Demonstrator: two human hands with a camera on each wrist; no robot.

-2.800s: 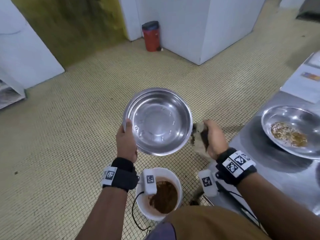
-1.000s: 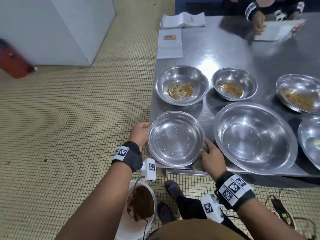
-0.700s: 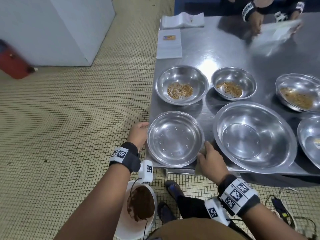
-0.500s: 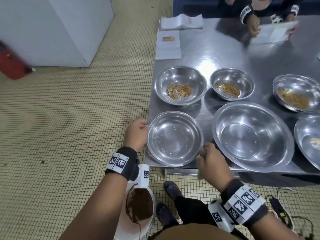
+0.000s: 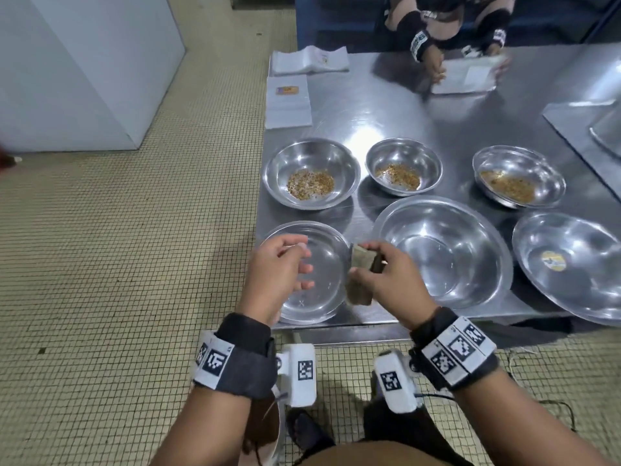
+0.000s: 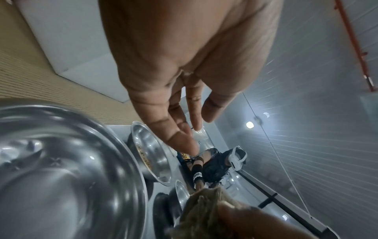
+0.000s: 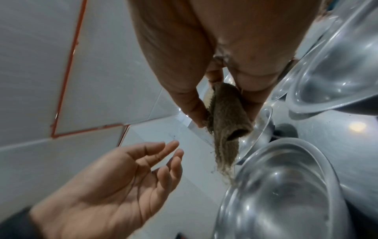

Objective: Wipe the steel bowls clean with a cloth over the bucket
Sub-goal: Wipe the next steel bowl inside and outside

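Both hands lifted off the wiped bowl (image 5: 311, 274), now parked on the table (image 5: 369, 105) | left hand (image 5: 277, 275) loose, empty | right hand (image 5: 386, 280) pinching cloth (image 5: 361, 264) | three crumb bowls (image 5: 311, 173) left, bucket (image 5: 265, 428) below

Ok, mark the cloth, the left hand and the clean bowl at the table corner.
cloth (image 7: 227, 113), right wrist view, on its folded middle.
left hand (image 5: 274, 277), head view, on its back.
clean bowl (image 5: 327, 264), head view, on its bare inner wall.
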